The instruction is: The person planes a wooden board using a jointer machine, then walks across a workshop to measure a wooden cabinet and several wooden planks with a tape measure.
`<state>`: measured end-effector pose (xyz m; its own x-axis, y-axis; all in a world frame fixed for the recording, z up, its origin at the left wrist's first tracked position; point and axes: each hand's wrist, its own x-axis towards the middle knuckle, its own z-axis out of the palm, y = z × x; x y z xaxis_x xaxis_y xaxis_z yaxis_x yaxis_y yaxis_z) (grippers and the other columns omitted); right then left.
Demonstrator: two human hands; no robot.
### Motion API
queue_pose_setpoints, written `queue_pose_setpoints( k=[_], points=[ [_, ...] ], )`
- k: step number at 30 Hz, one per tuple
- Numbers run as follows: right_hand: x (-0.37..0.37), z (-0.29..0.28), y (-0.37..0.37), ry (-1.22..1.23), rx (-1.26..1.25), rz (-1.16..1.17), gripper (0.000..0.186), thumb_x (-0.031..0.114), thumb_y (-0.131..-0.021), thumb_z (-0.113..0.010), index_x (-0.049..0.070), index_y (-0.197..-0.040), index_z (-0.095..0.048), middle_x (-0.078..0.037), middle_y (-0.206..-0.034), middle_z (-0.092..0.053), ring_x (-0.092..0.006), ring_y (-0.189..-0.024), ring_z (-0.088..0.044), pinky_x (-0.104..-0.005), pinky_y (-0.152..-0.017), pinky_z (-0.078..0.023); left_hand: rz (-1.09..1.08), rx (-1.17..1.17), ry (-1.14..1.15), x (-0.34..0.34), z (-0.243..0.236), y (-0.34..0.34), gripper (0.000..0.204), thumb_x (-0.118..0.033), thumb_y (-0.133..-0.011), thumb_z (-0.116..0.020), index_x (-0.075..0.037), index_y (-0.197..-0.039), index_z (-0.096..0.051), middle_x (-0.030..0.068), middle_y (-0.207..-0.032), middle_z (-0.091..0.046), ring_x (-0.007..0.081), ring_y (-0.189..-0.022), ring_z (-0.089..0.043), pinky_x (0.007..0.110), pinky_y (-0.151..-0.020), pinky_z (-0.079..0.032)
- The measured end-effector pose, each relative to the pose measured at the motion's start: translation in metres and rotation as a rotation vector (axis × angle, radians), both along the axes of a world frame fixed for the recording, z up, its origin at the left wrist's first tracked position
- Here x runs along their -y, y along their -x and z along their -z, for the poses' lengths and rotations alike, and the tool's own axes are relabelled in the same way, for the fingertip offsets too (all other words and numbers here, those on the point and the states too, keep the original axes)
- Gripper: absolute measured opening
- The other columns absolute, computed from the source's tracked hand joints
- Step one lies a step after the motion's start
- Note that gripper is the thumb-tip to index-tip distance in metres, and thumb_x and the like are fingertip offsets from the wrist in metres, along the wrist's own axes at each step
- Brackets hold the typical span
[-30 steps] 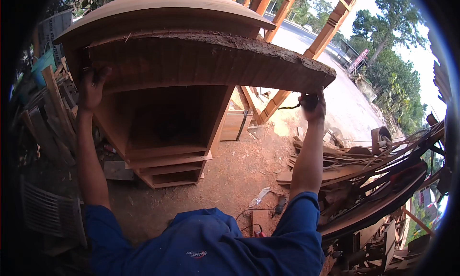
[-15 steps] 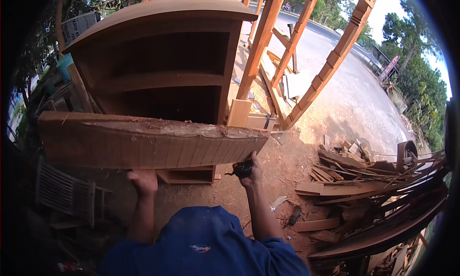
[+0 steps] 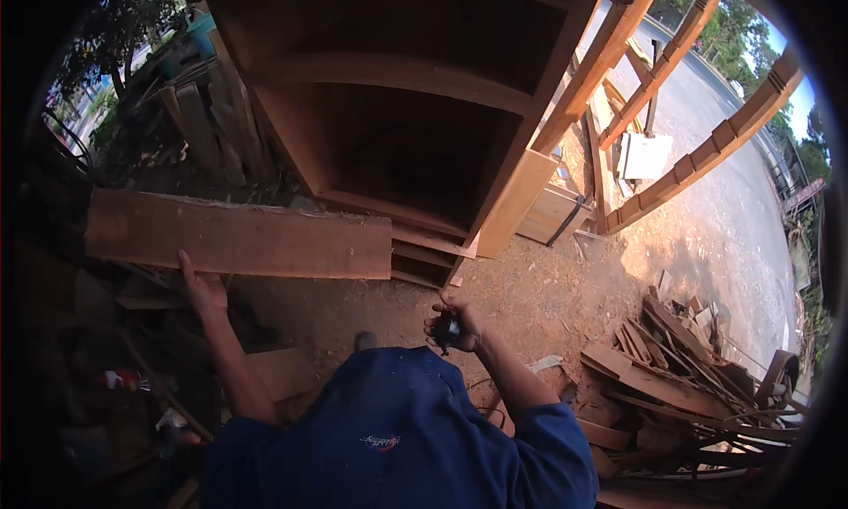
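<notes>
A: Where's the plank (image 3: 238, 237)?

B: On the near side of the cabinet (image 3: 397, 73), reaching out past its left.

A: And the left hand (image 3: 206, 295)?

B: Gripping the plank's lower edge, thumb against the near face; the other fingers are hidden.

A: The right hand (image 3: 466, 325)?

B: Nearer than the cabinet's foot, fingers curled around a small black object (image 3: 449, 331), apart from the plank.
</notes>
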<state>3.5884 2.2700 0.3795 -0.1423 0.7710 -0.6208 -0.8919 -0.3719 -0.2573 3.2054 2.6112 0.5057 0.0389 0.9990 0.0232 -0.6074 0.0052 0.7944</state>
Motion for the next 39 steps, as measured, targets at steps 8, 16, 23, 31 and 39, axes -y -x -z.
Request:
queue_pose_setpoints(
  k=[8,16,23,31,39],
  points=[
    [-0.073,-0.142,0.08,-0.453,0.977,-0.439,0.063,0.019,-0.086,-0.069,0.003,-0.139,-0.04,-0.013,-0.1,-0.056,-0.0227,-0.089,-0.061,-0.0336,-0.07,-0.053,-0.286,-0.375,-0.329,-0.022,-0.149,0.024,0.046,-0.033,-0.096,-0.06,0.002,-0.125,-0.051,0.0101,-0.111,-0.061,0.0176,-0.098,-0.061,0.032,-0.082,-0.051],
    [-0.168,-0.242,0.238,-1.512,1.572,-0.277,0.042,0.028,-0.083,-0.073,-0.004,-0.105,-0.057,-0.022,-0.096,-0.058,-0.0379,-0.081,-0.063,-0.0419,-0.074,-0.052,-0.192,-0.573,-0.326,-0.007,-0.14,-0.001,0.04,-0.035,-0.092,-0.064,0.001,-0.11,-0.059,0.0038,-0.091,-0.06,0.0118,-0.083,-0.056,0.028,-0.07,-0.048],
    [-0.189,-0.24,0.248,-1.493,1.888,-0.576,0.033,0.025,-0.083,-0.069,0.0,-0.1,-0.057,-0.024,-0.096,-0.055,-0.0442,-0.083,-0.062,-0.0477,-0.073,-0.052,-0.117,-0.576,-0.168,-0.014,-0.104,0.007,0.051,-0.038,-0.091,-0.065,0.003,-0.119,-0.055,0.0106,-0.104,-0.063,0.0165,-0.094,-0.058,0.032,-0.08,-0.049],
    [-0.193,-0.214,0.147,-1.325,2.134,-0.697,0.037,0.016,-0.078,-0.065,0.012,-0.115,-0.059,-0.016,-0.1,-0.059,-0.0367,-0.084,-0.064,-0.0459,-0.072,-0.054,-0.073,-0.498,-0.165,-0.02,-0.084,0.041,0.056,-0.042,-0.091,-0.063,0.001,-0.124,-0.052,0.013,-0.113,-0.06,0.0194,-0.102,-0.057,0.037,-0.085,-0.049],
    [-0.19,-0.2,0.137,-1.295,2.204,-0.571,0.037,0.013,-0.076,-0.066,0.015,-0.113,-0.064,-0.014,-0.097,-0.057,-0.0334,-0.084,-0.063,-0.0432,-0.072,-0.054,-0.009,-0.396,-0.101,-0.018,-0.075,0.045,0.051,-0.041,-0.092,-0.062,0.0,-0.122,-0.054,0.0107,-0.109,-0.062,0.0185,-0.098,-0.062,0.036,-0.084,-0.052]
  ],
)
